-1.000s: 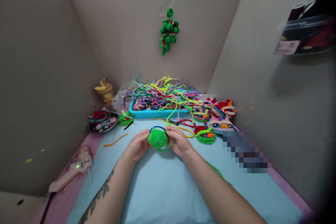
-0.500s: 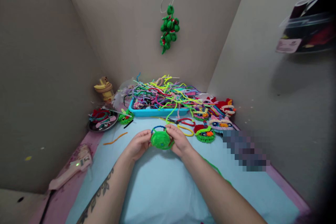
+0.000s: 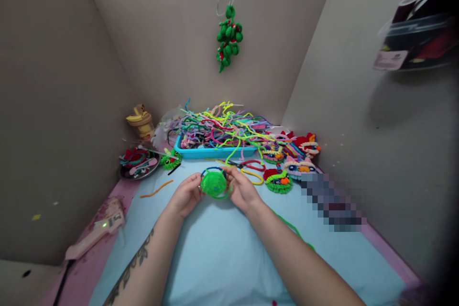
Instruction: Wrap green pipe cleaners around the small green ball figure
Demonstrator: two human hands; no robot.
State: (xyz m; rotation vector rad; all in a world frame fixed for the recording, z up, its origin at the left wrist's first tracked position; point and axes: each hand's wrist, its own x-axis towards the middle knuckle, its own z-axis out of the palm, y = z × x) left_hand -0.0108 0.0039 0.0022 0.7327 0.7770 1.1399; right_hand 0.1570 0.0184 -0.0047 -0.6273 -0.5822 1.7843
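Observation:
Between my hands, above the blue cloth, is a round green pipe-cleaner piece (image 3: 214,183) with a dark blue loop (image 3: 211,169) along its far edge. My left hand (image 3: 189,193) pinches its left side with closed fingers. My right hand (image 3: 242,190) is closed on its right side, where a green strand curves under the piece. Another length of green pipe cleaner (image 3: 292,227) trails on the cloth beside my right forearm. Just beyond my right hand lie red-handled scissors (image 3: 255,164) and yellow-handled scissors (image 3: 255,180).
A blue tray (image 3: 215,154) heaped with colourful pipe cleaners stands at the back. Finished fuzzy faces (image 3: 278,181) lie at right. At left are a round dish (image 3: 138,172), an orange strip (image 3: 157,189) and a pink glue gun (image 3: 98,234). Green ornaments (image 3: 229,38) hang on the wall.
Both hands have shifted slightly, and the green piece has moved a little left and away from me, tilting somewhat. The whole view has also drifted slightly. Both hands keep hold of the piece.

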